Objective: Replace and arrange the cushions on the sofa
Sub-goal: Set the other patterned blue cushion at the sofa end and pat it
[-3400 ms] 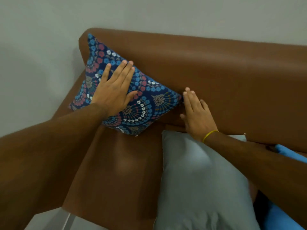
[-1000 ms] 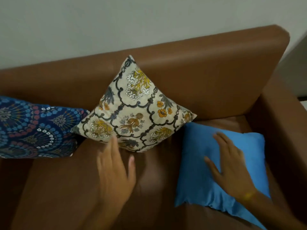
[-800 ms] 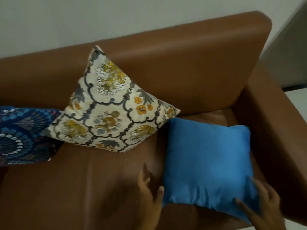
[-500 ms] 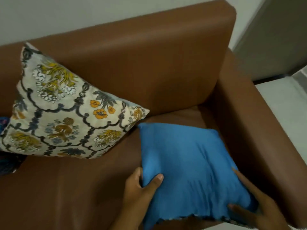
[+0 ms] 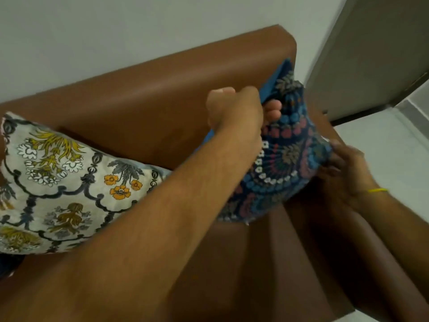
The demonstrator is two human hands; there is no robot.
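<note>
A blue cushion (image 5: 282, 163), plain blue on its back and patterned with dark blue, red and white circles on the side facing me, stands on a corner in the right corner of the brown sofa (image 5: 148, 89). My left hand (image 5: 234, 110) grips its top corner. My right hand (image 5: 346, 173), with a yellow band at the wrist, holds its right corner against the armrest. A cream floral cushion (image 5: 67, 184) leans on the backrest at the left.
The sofa's right armrest (image 5: 325, 252) runs down the right side. Beyond it are a pale floor (image 5: 383, 140) and a grey door or panel (image 5: 376, 49). A white wall (image 5: 116, 31) stands behind the sofa. A dark cushion edge (image 5: 9, 263) shows at the far left.
The blue cushion lay flat on the seat with both hands at its front edge. Now it is lifted, turned patterned side out and stood on a corner against the backrest.
</note>
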